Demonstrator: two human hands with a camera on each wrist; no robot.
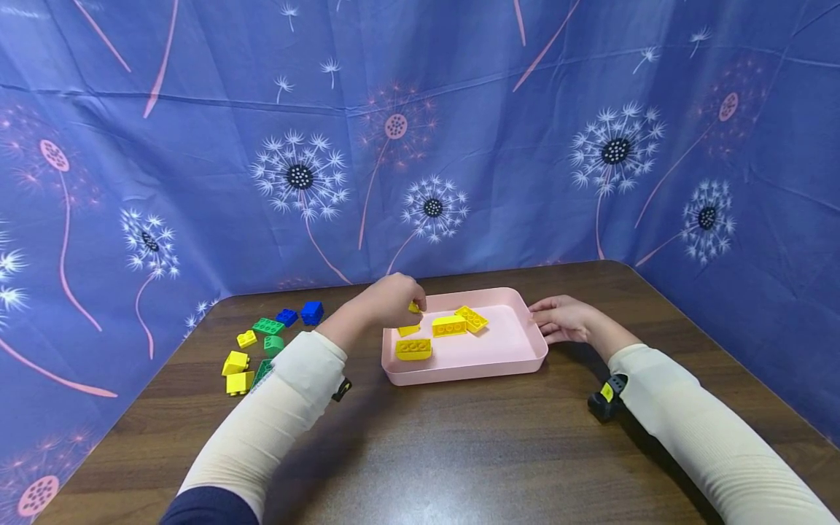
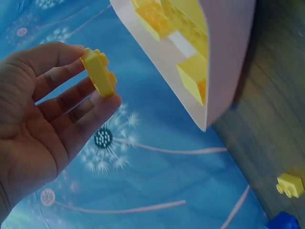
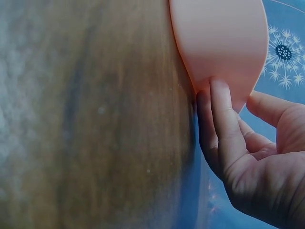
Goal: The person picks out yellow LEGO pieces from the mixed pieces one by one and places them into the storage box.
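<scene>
My left hand [image 1: 387, 300] is over the left end of a shallow pink tray [image 1: 505, 346]. It pinches a yellow toy building brick [image 2: 99, 76] between thumb and fingertips, studs turned away from the palm. Inside the tray lie several more yellow bricks, one on its side near the front [image 1: 413, 350] and one tilted farther back [image 1: 472, 319]. At the tray's right end, my right hand [image 1: 569, 321] holds the tray, thumb at the rim and fingers against the outer wall [image 3: 221, 38].
Left of the tray, loose bricks lie on the brown wooden table [image 1: 459, 437]: yellow [image 1: 240, 383], green [image 1: 269, 326] and blue [image 1: 312, 313]. A blue curtain with dandelion prints [image 1: 492, 109] hangs behind the table and along its sides.
</scene>
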